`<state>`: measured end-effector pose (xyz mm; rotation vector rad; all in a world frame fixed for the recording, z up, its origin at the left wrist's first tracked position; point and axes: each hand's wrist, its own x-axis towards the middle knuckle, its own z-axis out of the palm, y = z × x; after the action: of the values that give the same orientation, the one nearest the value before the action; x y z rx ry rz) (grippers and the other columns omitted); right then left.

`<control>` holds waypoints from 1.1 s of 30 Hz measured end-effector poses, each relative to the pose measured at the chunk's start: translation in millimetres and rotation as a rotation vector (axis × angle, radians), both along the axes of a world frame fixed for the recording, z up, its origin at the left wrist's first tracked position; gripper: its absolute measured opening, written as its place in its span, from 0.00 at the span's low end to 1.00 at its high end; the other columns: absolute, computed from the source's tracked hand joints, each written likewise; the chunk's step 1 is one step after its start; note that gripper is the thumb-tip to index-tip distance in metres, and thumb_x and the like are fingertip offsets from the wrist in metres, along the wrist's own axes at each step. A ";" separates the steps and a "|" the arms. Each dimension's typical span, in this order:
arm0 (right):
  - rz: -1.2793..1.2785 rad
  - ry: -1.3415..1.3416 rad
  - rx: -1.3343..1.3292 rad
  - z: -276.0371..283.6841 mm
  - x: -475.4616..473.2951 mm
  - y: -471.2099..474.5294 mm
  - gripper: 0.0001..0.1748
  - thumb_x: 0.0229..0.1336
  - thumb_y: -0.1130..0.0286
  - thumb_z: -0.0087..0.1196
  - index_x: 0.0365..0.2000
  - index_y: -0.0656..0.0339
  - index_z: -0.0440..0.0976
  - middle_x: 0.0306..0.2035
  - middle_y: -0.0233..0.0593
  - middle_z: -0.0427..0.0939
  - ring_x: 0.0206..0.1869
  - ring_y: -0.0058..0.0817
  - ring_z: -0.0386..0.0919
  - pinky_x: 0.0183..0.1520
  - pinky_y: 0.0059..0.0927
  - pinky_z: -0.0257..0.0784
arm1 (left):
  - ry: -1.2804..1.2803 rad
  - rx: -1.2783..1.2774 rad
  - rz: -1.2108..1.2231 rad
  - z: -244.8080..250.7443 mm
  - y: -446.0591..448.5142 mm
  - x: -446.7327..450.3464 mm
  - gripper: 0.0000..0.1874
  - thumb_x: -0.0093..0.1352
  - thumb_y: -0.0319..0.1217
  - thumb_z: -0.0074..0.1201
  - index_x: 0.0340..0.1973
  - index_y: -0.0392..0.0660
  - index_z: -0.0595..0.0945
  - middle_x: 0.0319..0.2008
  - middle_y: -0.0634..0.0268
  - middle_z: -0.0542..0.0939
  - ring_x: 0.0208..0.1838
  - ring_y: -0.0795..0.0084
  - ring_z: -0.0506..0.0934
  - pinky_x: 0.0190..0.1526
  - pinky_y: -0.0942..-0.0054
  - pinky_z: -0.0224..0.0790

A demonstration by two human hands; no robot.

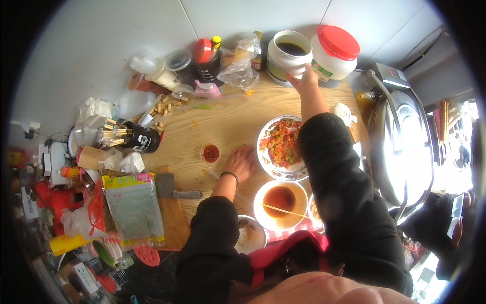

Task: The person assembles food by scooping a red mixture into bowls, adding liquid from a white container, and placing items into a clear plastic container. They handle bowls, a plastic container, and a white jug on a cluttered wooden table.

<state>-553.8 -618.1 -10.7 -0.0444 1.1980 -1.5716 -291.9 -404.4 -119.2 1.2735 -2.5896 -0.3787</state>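
Note:
My right hand [305, 80] reaches to the back of the wooden table and touches the front of an open white plastic jar [279, 70] with dark liquid in it; whether the fingers grip it, I cannot tell. Flat on the wood lies my left hand [242, 161], holding nothing, between a small cup of red chili [210, 153] and a patterned bowl of chopped red and green peppers [283, 142]. Nearer to me, a white bowl holds reddish-brown sauce [279, 198] with a chopstick [284, 211] across it. Another white bowl [252, 243] with dark bits is partly behind my left sleeve.
A red-lidded jar [334, 64] stands at the back right, beside a large round metal appliance [404, 148]. At left are a black cup of chopsticks [142, 137], peanuts [161, 110], a cleaver [167, 186] and a cutting board [172, 220]. At far right, another person holds a phone [456, 207].

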 end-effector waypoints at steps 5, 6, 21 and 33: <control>-0.026 0.014 0.015 -2.5 -3.1 -9.1 0.30 0.62 0.56 0.40 0.59 0.58 0.48 0.57 0.49 0.55 0.48 0.60 0.68 0.46 0.54 0.70 | -0.011 0.002 -0.001 2.0 1.2 -0.7 0.21 0.58 0.35 0.49 0.48 0.45 0.72 0.51 0.58 0.69 0.56 0.60 0.65 0.58 0.60 0.52; -0.062 0.037 0.011 -5.2 -0.9 -8.5 0.30 0.62 0.54 0.39 0.59 0.58 0.49 0.56 0.51 0.57 0.47 0.59 0.69 0.47 0.55 0.69 | -0.022 0.018 -0.004 1.4 1.1 -0.8 0.21 0.58 0.34 0.49 0.48 0.45 0.72 0.51 0.58 0.69 0.57 0.59 0.64 0.58 0.60 0.52; 0.982 1.098 -0.545 87.0 47.4 259.0 0.14 0.59 0.62 0.47 0.33 0.64 0.74 0.31 0.37 0.75 0.32 0.22 0.71 0.36 0.25 0.68 | 0.221 0.296 -0.094 2.8 -5.5 -11.3 0.18 0.65 0.37 0.39 0.47 0.44 0.75 0.45 0.57 0.76 0.48 0.56 0.72 0.50 0.60 0.62; -0.057 0.750 0.317 77.3 -10.8 820.4 0.15 0.53 0.62 0.56 0.32 0.65 0.75 0.29 0.37 0.79 0.33 0.22 0.76 0.36 0.22 0.71 | -0.113 0.014 0.107 89.9 30.3 41.3 0.17 0.55 0.27 0.49 0.41 0.43 0.77 0.47 0.52 0.72 0.50 0.53 0.71 0.50 0.61 0.65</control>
<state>-564.7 202.3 66.6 -0.4241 2.0339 -1.4297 -250.7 -374.1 -29.3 1.4710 -2.6005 -0.3139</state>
